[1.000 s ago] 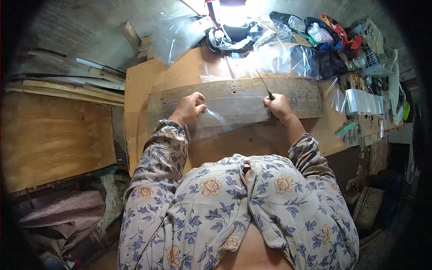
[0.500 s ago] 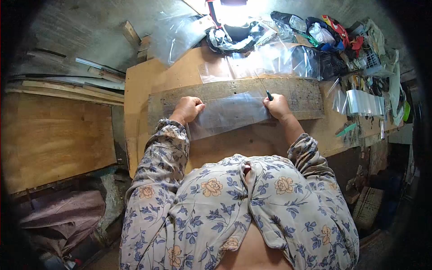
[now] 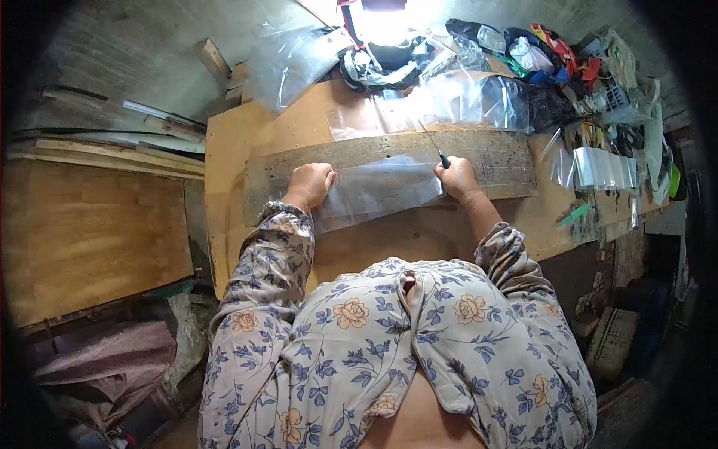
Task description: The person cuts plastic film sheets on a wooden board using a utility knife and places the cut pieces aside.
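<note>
A clear plastic sheet (image 3: 381, 188) spans the space between my hands, over a worn wooden board (image 3: 501, 161) on the plywood table. My left hand (image 3: 312, 185) is closed on the sheet's left end. At the sheet's right end, my right hand (image 3: 458, 179) is closed around a thin tool with a dark green handle (image 3: 445, 161); its narrow shaft points up and to the left. Whether the right fingers also pinch the sheet is hard to tell.
Behind the board lie more clear plastic sheets (image 3: 479, 97) under a bright lamp (image 3: 385, 22). Bags and a crate (image 3: 617, 101) crowd the back right. A stack of clear plastic (image 3: 606, 168) and a green strip (image 3: 574, 215) lie on the right.
The plastic sheet has shifted and spread flatter between my hands, its lower edge now slanting. My left hand has moved slightly left and its fingers have closed down more.
</note>
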### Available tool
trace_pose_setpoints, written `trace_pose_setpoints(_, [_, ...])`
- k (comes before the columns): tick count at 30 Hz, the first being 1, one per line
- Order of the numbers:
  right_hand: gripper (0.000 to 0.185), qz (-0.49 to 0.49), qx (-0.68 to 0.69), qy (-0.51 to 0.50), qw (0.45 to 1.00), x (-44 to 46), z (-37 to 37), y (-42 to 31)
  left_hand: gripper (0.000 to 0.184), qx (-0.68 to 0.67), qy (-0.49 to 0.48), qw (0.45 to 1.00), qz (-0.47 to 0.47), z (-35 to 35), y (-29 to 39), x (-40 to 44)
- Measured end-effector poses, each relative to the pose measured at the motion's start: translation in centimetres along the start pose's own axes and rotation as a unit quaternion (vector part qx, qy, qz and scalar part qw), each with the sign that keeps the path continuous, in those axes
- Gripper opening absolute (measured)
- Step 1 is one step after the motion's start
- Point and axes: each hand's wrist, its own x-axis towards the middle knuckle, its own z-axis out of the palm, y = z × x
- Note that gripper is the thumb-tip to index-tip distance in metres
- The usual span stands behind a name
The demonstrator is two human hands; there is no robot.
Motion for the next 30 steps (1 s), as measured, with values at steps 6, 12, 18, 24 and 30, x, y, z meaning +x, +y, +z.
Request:
trace_pose_setpoints(6, [0.026, -0.022, -0.08, 0.053, 0.995, -1.2, -0.4, -2.9, 0.024, 0.064, 0.02, 0.997, 0.044, 0.1, -0.8, 1.1])
trace_pose_setpoints(12, [0.015, -0.086, -0.132, 0.099, 0.983, -1.1, 1.5, -2.0, 0.021, 0.049, 0.083, 0.994, 0.058, 0.2, -1.8, 1.5])
trace_pose_setpoints(18, [0.029, -0.184, -0.127, 0.08, 0.971, -2.4, -0.2, -0.3, 0.023, -0.003, 0.059, 0.998, -0.007, 0.2, -2.0, 1.4])
trace_pose_setpoints(24, [0.05, -0.115, -0.195, -0.068, 0.972, -1.9, -3.0, -2.1, 0.02, 0.067, 0.082, 0.994, 0.008, -0.1, -1.0, 1.2])
trace_pose_setpoints(30, [0.069, -0.118, -0.254, -0.151, 0.948, -0.3, -4.3, -4.1, 0.02, -0.037, 0.095, 0.961, 0.255, 4.4, 9.3, 2.2])
